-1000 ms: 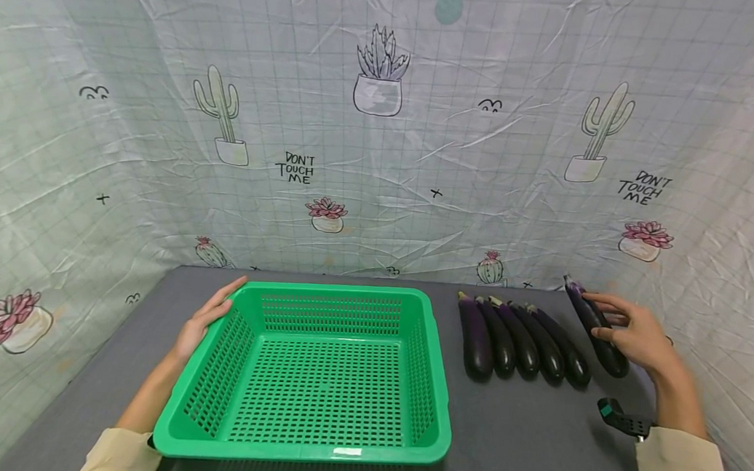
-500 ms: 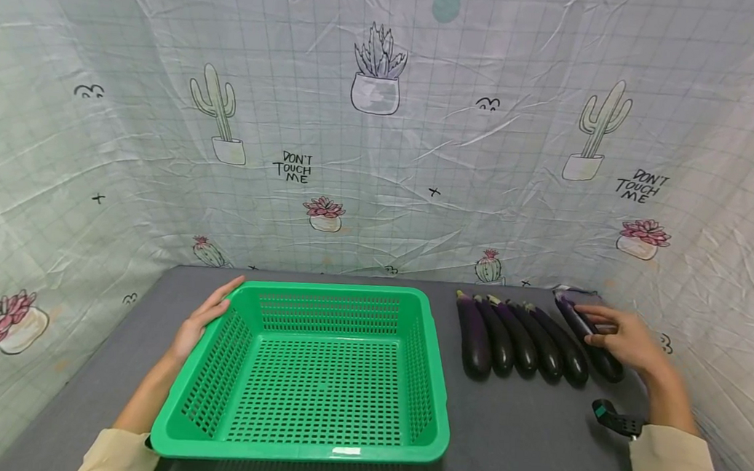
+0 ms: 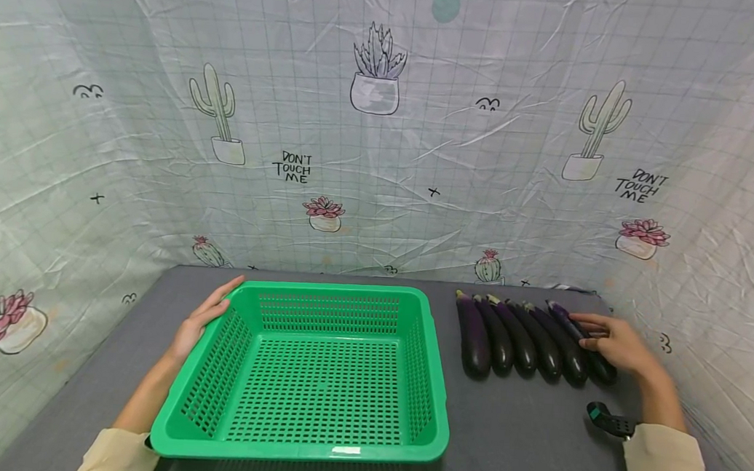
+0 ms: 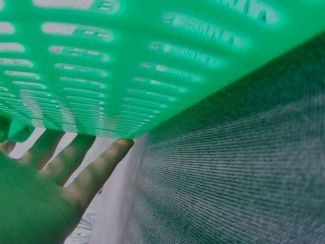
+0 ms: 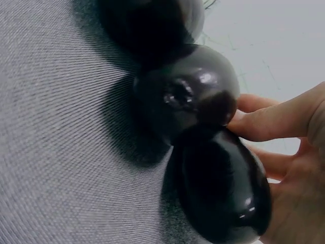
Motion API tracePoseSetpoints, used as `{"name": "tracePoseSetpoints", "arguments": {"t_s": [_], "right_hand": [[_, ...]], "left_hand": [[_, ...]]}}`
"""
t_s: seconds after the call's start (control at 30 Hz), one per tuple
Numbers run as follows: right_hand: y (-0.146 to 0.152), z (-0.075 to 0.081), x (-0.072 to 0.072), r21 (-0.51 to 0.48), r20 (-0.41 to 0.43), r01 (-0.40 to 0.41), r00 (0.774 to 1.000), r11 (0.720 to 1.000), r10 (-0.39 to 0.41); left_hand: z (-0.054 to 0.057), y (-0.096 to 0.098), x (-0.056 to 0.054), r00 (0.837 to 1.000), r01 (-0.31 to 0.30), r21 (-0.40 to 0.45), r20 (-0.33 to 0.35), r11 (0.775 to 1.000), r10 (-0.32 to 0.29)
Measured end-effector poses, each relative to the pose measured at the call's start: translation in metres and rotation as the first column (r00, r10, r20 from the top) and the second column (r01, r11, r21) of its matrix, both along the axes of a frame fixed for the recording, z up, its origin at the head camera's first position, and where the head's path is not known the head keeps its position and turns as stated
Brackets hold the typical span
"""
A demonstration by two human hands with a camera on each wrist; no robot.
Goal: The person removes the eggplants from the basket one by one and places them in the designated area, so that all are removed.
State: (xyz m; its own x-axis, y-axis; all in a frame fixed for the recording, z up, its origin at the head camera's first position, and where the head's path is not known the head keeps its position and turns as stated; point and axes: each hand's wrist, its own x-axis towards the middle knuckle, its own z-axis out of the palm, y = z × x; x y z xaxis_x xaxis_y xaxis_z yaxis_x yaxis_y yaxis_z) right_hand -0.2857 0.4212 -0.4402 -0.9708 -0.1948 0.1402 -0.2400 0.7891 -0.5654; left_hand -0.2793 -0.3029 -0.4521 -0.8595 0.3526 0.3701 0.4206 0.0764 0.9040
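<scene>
My right hand (image 3: 615, 343) holds the rightmost eggplant (image 3: 600, 369) between thumb and fingers, its stem end pointing away. That eggplant lies against a row of several dark purple eggplants (image 3: 503, 335) on the grey table. Seen by the right wrist camera, the held eggplant (image 5: 226, 190) touches its neighbour (image 5: 190, 94), and the thumb (image 5: 277, 122) reaches the spot where they meet. My left hand (image 3: 195, 328) rests along the left side of a green plastic basket (image 3: 299, 452) with slotted walls. In the left wrist view its fingers (image 4: 101, 168) are straight, near the basket's wall.
Nothing lies in the basket, whose floor (image 3: 323, 389) is bare. Grey tabletop (image 3: 513, 442) stretches in front of the eggplants. A printed cloth (image 3: 382, 156) encloses the table at the back and sides. A small black device (image 3: 610, 420) sits at the right wrist.
My right hand has brought its eggplant left and down, from apart on the right to alongside the row. The left hand and the basket have stayed in place.
</scene>
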Motion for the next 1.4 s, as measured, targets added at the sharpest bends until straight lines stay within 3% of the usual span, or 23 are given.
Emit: {"name": "tracePoseSetpoints", "arguments": {"t_s": [0.23,0.63,0.97,1.23,1.4], "right_hand": [[0.0001,-0.0002,0.0021,-0.031,0.043,-0.003,0.999,1.000,0.004],[0.0009,0.0009,0.0031,-0.032,0.091,-0.015,0.996,0.999,0.017],[0.0016,0.0019,0.0036,-0.052,0.129,-0.006,0.992,0.999,0.012],[0.0019,0.0023,0.0034,-0.054,0.103,-0.012,0.994,0.998,0.017],[0.0025,0.0025,0.0038,-0.046,0.107,-0.001,0.994,0.999,0.006]], "left_hand": [[-0.0006,-0.0009,0.0007,0.979,0.163,0.177,0.096,0.971,-0.182],[0.0002,0.0003,-0.0003,0.997,0.061,0.055,0.049,0.997,-0.063],[-0.0003,-0.0005,-0.0001,0.999,0.022,0.018,0.027,1.000,-0.023],[-0.0002,-0.0012,0.0009,0.989,0.112,0.114,0.080,0.987,-0.122],[0.0001,-0.0010,0.0004,0.993,0.099,0.096,0.060,0.990,-0.105]]}}
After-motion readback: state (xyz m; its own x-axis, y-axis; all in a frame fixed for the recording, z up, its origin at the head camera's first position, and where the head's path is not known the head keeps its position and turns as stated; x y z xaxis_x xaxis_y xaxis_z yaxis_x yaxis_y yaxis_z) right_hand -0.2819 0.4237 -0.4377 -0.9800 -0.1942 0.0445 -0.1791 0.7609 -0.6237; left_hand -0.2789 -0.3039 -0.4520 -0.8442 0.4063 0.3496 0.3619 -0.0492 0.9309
